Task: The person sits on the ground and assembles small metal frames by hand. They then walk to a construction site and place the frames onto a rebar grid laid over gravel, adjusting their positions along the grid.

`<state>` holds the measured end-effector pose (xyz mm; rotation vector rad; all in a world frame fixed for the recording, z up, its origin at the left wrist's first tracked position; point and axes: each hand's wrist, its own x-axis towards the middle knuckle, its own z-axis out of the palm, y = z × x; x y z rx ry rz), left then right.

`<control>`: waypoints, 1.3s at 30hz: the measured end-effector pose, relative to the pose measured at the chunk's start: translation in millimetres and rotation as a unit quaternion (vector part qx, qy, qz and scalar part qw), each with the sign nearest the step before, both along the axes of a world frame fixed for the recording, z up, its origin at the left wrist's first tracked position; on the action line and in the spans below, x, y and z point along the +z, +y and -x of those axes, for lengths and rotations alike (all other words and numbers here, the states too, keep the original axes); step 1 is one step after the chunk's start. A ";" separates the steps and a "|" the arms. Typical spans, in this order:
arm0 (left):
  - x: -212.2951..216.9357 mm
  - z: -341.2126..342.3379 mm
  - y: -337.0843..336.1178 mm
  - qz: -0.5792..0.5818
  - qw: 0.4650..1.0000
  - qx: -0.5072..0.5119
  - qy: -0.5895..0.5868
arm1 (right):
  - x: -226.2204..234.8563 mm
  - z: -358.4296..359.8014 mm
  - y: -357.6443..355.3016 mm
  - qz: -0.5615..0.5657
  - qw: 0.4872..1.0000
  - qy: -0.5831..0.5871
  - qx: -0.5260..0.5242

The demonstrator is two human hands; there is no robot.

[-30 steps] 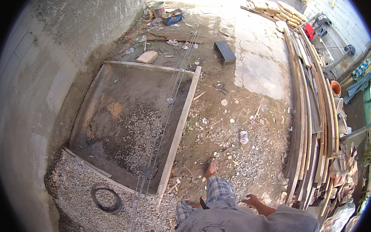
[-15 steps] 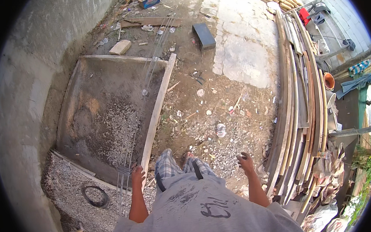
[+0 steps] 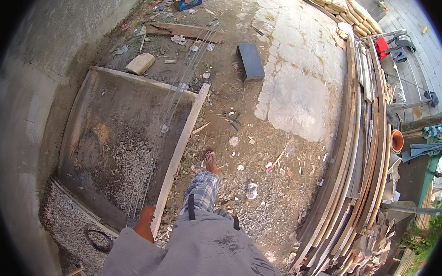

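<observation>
1. The landmark is the wooden-framed trough (image 3: 181,157), its right edge formed by a long pale board; grey gravel and darker material lie inside it.
2. The left hand (image 3: 146,215) hangs low at the trough's near right corner, just beside the board, and is partly cut off by the sleeve; I cannot tell how far open its fingers are, whether they have hold of anything, or whether they touch the board.
3. The right hand is not in view; the state of its fingers cannot be told.
4. The thin metal rods (image 3: 172,108) run lengthwise over the trough from beyond its far edge to its near right corner, where their near end lies closest to the left hand.
5. A sandalled foot (image 3: 211,162) is planted to the right of the trough; the step in hand looks like walking alongside it, with no grip evident.
6. Any move from this stance calls for sure footing among the rubble and a leg kept clear of the board; taking hold of the rods would need the left hand turned inward over the trough's corner.
7. Beyond the trough's far edge lies a pale block (image 3: 140,63); a black coil (image 3: 99,240) rests on gravel at its near side.
</observation>
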<state>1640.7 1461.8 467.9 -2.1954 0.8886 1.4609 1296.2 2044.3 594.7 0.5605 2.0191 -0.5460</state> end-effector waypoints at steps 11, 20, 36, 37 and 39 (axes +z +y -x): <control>112.9 407.8 -283.2 0.178 0.923 -0.058 0.337 | 82.6 177.9 -259.3 0.093 0.987 0.050 -0.123; 82.8 415.2 -284.1 0.146 0.972 0.023 0.185 | 44.6 380.4 -369.2 0.096 0.991 0.009 0.091; 87.1 376.4 -223.4 0.102 0.913 0.383 0.092 | 79.8 786.8 -753.8 0.259 0.906 0.252 0.218; 84.9 406.5 -248.0 0.112 0.913 0.372 0.125 | 84.2 794.1 -766.2 0.251 0.895 0.274 0.248; 96.8 419.7 -285.8 0.139 0.908 0.365 0.154 | 88.8 750.8 -804.1 0.247 0.892 0.240 0.291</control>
